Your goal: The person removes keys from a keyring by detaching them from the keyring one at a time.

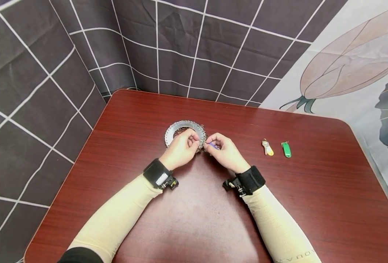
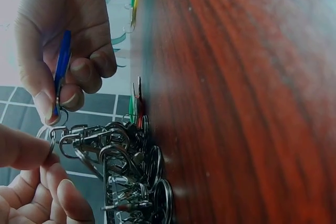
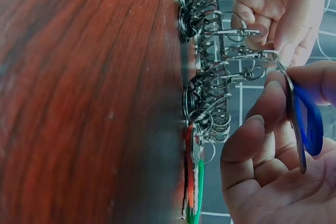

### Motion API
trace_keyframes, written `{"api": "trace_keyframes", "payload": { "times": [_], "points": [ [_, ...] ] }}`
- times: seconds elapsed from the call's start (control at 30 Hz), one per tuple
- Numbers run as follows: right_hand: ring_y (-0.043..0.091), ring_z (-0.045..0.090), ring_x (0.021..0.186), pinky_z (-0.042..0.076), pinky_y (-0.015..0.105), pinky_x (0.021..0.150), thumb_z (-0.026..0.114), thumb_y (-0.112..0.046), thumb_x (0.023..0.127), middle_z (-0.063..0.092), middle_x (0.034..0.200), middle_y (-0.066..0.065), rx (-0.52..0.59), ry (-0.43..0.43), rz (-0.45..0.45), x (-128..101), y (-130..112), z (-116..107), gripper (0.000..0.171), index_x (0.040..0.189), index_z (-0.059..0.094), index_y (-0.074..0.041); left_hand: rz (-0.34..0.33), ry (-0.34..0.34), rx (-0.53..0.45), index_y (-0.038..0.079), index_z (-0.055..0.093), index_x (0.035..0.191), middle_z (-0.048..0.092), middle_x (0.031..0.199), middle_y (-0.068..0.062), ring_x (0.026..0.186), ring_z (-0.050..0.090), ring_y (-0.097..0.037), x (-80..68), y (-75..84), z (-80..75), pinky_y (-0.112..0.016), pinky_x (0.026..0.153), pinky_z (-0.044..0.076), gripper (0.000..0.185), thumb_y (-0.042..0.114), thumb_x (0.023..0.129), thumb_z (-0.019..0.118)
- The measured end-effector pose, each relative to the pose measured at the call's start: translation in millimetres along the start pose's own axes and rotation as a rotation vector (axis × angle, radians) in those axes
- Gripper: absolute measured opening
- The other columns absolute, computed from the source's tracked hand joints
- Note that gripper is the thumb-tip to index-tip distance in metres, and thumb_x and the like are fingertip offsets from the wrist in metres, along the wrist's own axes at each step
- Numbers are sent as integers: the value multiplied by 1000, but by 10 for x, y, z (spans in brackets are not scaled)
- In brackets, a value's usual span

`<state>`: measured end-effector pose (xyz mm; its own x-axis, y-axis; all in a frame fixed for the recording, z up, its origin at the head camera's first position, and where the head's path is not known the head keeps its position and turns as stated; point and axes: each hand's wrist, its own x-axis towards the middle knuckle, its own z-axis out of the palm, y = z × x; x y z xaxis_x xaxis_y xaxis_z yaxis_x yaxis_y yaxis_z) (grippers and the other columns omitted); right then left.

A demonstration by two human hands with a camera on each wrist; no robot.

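Note:
A round metal disc (image 1: 175, 128) hung with several snap clasps (image 2: 126, 171) lies on the red-brown table (image 1: 213, 219). Over the disc's right edge, my left hand (image 1: 194, 140) pinches one clasp (image 2: 51, 132) of the bunch between thumb and finger. Right beside it, my right hand (image 1: 211, 144) pinches a blue key tag (image 3: 308, 121) by its small ring, which meets the pinched clasp (image 3: 268, 55). In the left wrist view the blue tag (image 2: 63, 69) stands upright in my right hand's fingers (image 2: 79, 72). Red and green tags (image 3: 193, 187) hang from other clasps on the disc.
A yellow key tag (image 1: 268, 148) and a green key tag (image 1: 286, 149) lie side by side on the table to the right of my hands. Dark checked cloth (image 1: 49, 73) hangs behind and to the left; a pale flower-print cloth (image 1: 351, 58) is at right.

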<state>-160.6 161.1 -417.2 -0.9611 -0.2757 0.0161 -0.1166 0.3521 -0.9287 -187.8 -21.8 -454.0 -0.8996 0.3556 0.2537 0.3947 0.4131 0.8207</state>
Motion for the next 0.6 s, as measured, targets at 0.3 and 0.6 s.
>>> {"api": "trace_keyframes", "payload": {
  "times": [0.3,0.6],
  "points": [
    [13,52,64,41,20,56,62,-2,91,62,81,18,-39,3,-52,28,109,-1,10,97,60,6,4,-8,6,6,57,95,57,79,-2,71,54,-13,1,19,1,-27,66,48,5,3,91,58],
    [15,54,67,44,31,64,62,-12,94,57,73,3,-212,33,-129,106,414,-5,6,90,60,-9,3,-37,27,7,58,96,56,78,-1,70,54,-13,-7,35,4,-27,65,47,6,5,91,59]
  ]
}}
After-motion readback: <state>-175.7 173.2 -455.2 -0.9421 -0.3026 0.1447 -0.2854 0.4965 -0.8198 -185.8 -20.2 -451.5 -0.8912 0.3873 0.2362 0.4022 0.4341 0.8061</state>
